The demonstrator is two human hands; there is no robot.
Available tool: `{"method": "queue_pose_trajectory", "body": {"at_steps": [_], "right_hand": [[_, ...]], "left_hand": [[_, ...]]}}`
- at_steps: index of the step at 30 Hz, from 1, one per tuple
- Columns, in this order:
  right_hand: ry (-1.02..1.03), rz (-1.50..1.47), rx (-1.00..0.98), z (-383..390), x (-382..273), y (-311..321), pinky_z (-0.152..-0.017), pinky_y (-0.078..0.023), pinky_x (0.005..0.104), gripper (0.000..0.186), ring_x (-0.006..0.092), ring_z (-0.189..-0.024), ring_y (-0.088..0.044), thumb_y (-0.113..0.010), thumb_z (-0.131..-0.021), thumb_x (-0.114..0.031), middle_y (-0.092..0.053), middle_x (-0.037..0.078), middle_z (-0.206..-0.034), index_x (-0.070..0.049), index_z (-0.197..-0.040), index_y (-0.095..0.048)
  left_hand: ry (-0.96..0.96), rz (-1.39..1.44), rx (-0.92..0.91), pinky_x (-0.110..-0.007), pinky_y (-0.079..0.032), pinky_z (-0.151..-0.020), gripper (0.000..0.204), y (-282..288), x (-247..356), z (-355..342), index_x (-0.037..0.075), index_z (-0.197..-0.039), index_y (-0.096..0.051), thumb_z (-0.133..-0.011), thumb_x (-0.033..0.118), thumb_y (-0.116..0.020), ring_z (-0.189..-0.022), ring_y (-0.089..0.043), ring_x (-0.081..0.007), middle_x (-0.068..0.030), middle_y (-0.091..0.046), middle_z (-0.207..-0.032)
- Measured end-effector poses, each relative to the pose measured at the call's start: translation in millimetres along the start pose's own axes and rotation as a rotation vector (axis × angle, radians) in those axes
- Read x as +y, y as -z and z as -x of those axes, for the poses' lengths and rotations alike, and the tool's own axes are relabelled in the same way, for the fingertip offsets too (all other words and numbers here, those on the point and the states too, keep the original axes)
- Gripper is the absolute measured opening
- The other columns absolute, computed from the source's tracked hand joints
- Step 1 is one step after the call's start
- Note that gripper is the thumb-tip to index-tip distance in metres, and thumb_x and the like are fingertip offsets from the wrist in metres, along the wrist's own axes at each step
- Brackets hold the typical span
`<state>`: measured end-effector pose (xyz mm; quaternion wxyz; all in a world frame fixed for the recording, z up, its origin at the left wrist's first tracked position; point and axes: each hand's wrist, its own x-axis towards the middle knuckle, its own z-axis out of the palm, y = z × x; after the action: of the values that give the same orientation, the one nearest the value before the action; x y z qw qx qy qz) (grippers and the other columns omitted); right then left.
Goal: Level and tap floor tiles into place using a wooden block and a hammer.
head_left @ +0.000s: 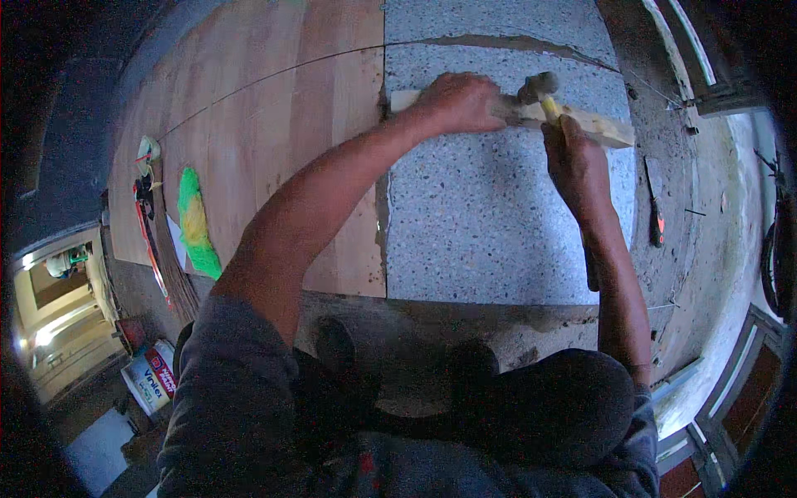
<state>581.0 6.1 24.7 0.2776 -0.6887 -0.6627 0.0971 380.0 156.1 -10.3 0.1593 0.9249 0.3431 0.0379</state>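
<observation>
My left hand (461, 101) is closed on a pale wooden batten (606, 129), pressing it down across a grey speckled tile (465, 216). The batten's left end sticks out past my wrist, near the tile's left edge. In my right hand (577, 166) is a hammer (540, 86), its fingers wrapped round the handle. The hammer's dark head is just above the batten, to the right of my left hand; whether it touches the wood I cannot tell. Part of the handle shows yellow near the head, and its dark end comes out below my right wrist.
Wood-look tiles (332, 207) lie on the left, with a green and yellow cloth-like item (195, 220) and a long red tool (152, 249) on them. A taut string (274, 70) crosses the far side. A scraper (656, 207) lies at right; a paint bucket (151, 383) stands lower left.
</observation>
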Motion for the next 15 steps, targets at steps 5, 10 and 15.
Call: {"method": "queue_pose_trajectory", "body": {"at_steps": [5,10,15], "right_hand": [[0.071,0.001,-0.011,-6,0,-8,-0.064,-0.054,0.0567,0.020,0.0477,-0.075,-0.069,-0.062,-0.100,-0.023,-0.070,0.024,-0.079,-0.005,-0.107,-0.061],[-0.010,-0.008,-0.074,0,-4,-7,-0.063,-0.052,0.0560,0.016,0.0509,-0.078,-0.067,-0.065,-0.100,-0.016,-0.067,0.029,-0.080,-0.003,-0.105,-0.058],[0.036,0.025,-0.111,1,-10,-11,-0.060,-0.054,0.0555,0.020,0.0466,-0.071,-0.069,-0.062,-0.099,-0.020,-0.070,0.026,-0.084,-0.004,-0.111,-0.059]], "left_hand": [[-0.009,0.020,0.021,-0.051,-0.057,-0.088,0.061,0,0,2,0.007,-0.111,-0.073,-0.076,0.056,-0.081,-0.099,-0.072,-0.0397,-0.0183,-0.074,-0.107],[0.005,-0.009,-0.007,-0.050,-0.057,-0.087,0.060,1,1,2,0.007,-0.108,-0.074,-0.075,0.056,-0.081,-0.098,-0.072,-0.0388,-0.0175,-0.073,-0.106],[0.017,0.030,-0.009,-0.051,-0.058,-0.086,0.055,2,0,2,0.009,-0.104,-0.076,-0.076,0.056,-0.081,-0.098,-0.072,-0.0383,-0.0155,-0.073,-0.106]]}}
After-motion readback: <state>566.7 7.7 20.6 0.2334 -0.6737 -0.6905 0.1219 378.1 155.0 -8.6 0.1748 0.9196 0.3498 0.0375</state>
